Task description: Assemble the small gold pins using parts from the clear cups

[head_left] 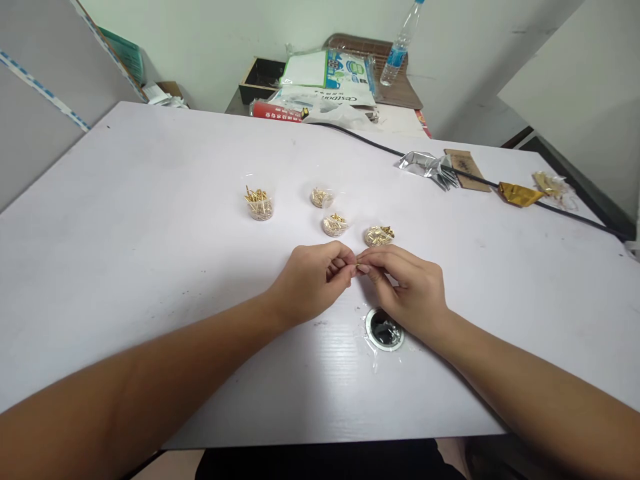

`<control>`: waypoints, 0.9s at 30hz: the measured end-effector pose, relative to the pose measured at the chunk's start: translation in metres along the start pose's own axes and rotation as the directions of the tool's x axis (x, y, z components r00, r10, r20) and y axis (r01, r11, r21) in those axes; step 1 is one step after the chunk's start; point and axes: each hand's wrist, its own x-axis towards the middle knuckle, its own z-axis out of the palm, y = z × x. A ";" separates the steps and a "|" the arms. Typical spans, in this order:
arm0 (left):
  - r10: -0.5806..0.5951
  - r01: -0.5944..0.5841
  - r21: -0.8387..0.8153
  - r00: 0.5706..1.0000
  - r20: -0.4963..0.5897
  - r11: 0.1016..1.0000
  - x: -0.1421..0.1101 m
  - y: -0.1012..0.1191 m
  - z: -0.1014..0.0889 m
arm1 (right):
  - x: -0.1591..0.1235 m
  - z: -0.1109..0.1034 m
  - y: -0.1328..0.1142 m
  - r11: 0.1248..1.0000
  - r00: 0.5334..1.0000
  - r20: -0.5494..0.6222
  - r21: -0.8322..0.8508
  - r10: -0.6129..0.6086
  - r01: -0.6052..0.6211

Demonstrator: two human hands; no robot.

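Note:
My left hand (315,280) and my right hand (407,283) meet fingertip to fingertip above the white table (150,267). Both are closed in a pinch on a tiny gold-coloured metal piece (357,265), mostly hidden by the fingers. Just beyond my right hand is a clear cup of small gold parts (379,235). Two more clear cups of gold pieces, a middle one (335,225) and a farther one (321,197), stand behind my fingers. Off to the left, a taller clear cup (260,205) holds longer gold pins.
A round cable hole (385,330) with a metal rim lies below my right hand. Across the back right runs a black cable (370,141), near silver foil (427,167), brown card (467,170) and gold foil (520,194). A water bottle (396,57) stands behind the table.

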 end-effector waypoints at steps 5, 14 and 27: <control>0.032 -0.031 0.059 0.999 -0.025 0.998 0.000 -0.001 0.001 | 0.002 0.001 -0.001 0.999 0.999 0.020 0.023 0.040 -0.040; 0.079 -0.071 0.141 0.995 -0.052 0.987 -0.002 -0.001 0.003 | 0.000 0.004 -0.002 1.000 1.000 -0.006 -0.023 0.013 -0.013; 0.117 -0.098 0.218 0.990 -0.073 0.971 0.000 -0.002 0.004 | 0.000 0.004 -0.002 0.997 0.997 0.012 0.025 0.077 -0.077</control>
